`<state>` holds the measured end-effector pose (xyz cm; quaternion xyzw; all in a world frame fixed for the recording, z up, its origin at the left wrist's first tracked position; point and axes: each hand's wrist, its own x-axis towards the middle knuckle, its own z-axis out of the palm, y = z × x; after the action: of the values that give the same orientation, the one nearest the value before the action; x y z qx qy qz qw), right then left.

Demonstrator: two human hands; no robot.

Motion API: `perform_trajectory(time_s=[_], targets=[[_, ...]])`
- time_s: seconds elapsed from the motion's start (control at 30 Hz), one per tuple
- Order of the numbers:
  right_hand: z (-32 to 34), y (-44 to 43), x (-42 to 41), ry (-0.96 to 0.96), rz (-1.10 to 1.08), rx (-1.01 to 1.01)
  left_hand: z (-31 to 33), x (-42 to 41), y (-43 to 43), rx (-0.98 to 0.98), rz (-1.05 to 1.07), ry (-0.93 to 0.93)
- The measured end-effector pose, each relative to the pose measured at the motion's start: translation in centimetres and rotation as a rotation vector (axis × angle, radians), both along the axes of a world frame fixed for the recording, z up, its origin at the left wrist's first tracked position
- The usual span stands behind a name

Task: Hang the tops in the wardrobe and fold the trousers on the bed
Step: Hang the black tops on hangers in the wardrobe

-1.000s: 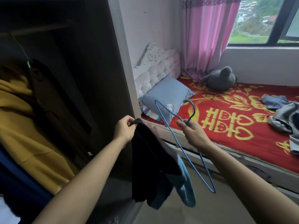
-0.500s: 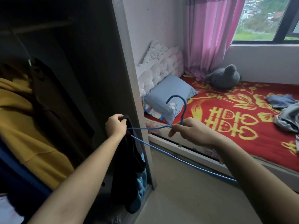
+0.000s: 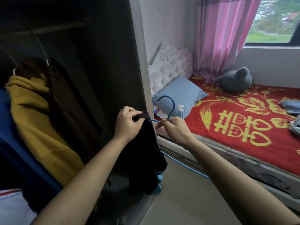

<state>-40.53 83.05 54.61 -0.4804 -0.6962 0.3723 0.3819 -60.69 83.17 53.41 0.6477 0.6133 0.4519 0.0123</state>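
**Threading a dark top onto a blue hanger at the wardrobe's edge**

Gripping a bunched fold of the black top [image 3: 146, 153], the left hand [image 3: 128, 125] has its fingers pinched shut on the fabric just in front of the wardrobe's pale side panel [image 3: 139, 62]. The garment hangs down from that hand, with a bit of light blue cloth showing at its lower hem. The right hand [image 3: 175, 129] is closed around the neck of the blue hanger [image 3: 168, 108], fingers pressed on the wire; the hook curves up above the knuckles and one wire arm runs into the top, while the lower bar slants out under the right forearm. The two hands sit close together, almost touching.

Inside the wardrobe [image 3: 97, 62], a mustard garment [image 3: 37, 120] and a brown one [image 3: 65, 98] hang at the left of the rail [image 3: 48, 30], leaving dark open room to their right. The bed [image 3: 243, 127] edge lies just right of the hands, with clear floor [image 3: 186, 200] below.
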Motion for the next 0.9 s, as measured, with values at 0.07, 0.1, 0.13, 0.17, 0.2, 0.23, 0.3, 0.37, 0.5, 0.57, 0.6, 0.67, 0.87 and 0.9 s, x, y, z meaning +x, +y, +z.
perform_trajectory(time_s=[0.07,0.1,0.13,0.17,0.2,0.23,0.3,0.37,0.5,0.57,0.6,0.67,0.87,0.9], targets=[[-0.1,-0.2,-0.2,0.019,0.004,0.018,0.1,-0.9,0.2,-0.046,0.010,0.145],[-0.2,-0.3,-0.2,0.023,0.015,0.028,0.0,-1.2,0.3,-0.116,-0.003,0.195],[-0.2,-0.4,-0.1,0.027,0.023,0.045,-0.2,-1.2,0.3,-0.188,-0.014,0.224],[-0.3,-0.5,0.0,0.034,0.026,0.067,-0.4,-1.2,0.3,-0.231,-0.013,0.239],[-0.2,-0.6,0.3,0.043,0.031,0.094,-0.6,-1.1,0.3,-0.247,-0.001,0.244],[-0.2,-0.6,0.7,0.037,0.041,0.138,-0.8,-1.0,0.5,-0.256,0.019,0.239],[-0.6,-0.3,1.9,-0.098,0.025,0.273,-0.9,-0.9,0.7,-0.286,0.069,0.199],[-1.5,0.1,3.6,-0.310,-0.029,0.339,-0.6,-0.8,1.0,-0.327,0.127,0.138],[-3.7,0.4,5.2,-0.289,-0.090,0.284,0.0,1.8,1.6,-0.308,0.139,0.141],[-3.9,0.6,4.2,-0.244,-0.064,0.311,0.1,4.4,1.7,-0.288,0.060,0.134],[-3.9,0.7,3.6,-0.255,-0.046,0.324,0.2,5.5,1.8,-0.270,0.013,0.121],[-4.0,1.0,2.7,-0.245,-0.036,0.354,0.5,6.6,2.0,-0.230,-0.027,0.115],[-6.7,0.7,3.6,-0.318,-0.349,0.824,1.4,3.9,3.1,-0.228,0.040,0.141],[-7.4,0.5,3.6,-0.347,-0.283,0.861,1.5,3.5,3.2,-0.221,0.060,0.138]])
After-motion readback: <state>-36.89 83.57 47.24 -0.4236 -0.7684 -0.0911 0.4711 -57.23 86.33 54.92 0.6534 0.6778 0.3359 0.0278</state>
